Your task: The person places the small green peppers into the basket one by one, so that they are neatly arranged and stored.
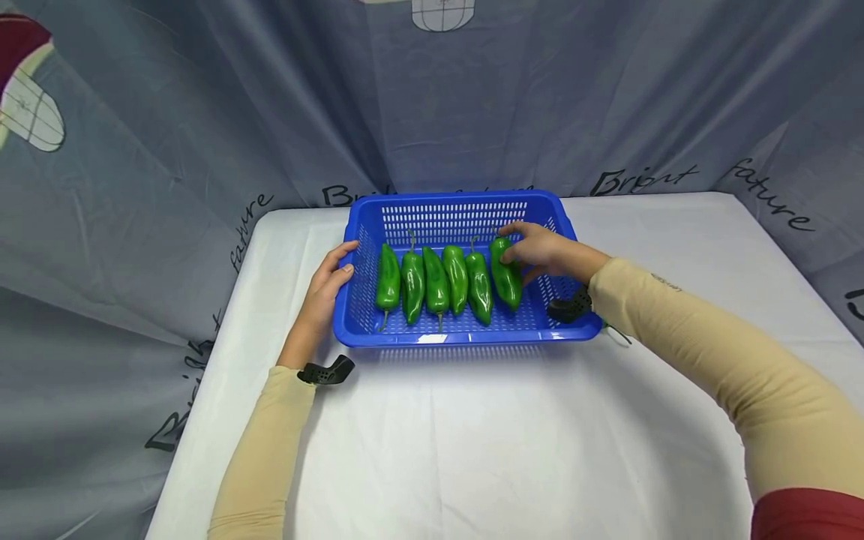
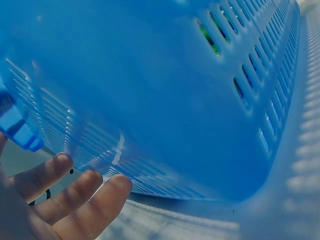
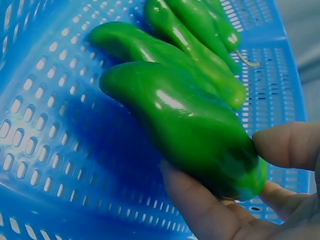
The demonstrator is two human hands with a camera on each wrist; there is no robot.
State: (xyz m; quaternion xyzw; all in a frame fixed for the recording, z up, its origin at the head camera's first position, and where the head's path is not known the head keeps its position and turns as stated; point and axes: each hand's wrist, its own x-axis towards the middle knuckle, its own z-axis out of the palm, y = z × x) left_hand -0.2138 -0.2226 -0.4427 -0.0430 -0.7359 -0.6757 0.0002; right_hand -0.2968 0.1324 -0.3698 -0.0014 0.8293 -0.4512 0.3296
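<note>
A blue plastic basket (image 1: 445, 339) stands on the white table, with several green peppers (image 1: 435, 281) lying side by side inside. At the right end of the row, my right hand (image 1: 540, 251) grips the upper part of a green pepper (image 3: 175, 120) between thumb and fingers. Its lower end points toward the basket's front in the head view. My left hand (image 1: 327, 289) rests at the basket's left rim, thumb and forefinger on the edge. In the left wrist view, three of its fingers (image 2: 95, 205) extend fairly straight beside the slotted outer wall.
Outside the basket's front right corner, a thin stem (image 1: 619, 335) pokes out from under the right forearm; the rest is hidden. A grey printed curtain (image 1: 459, 112) hangs behind the white table (image 1: 472, 442). Black wrist cameras (image 1: 327, 370) sit on both wrists.
</note>
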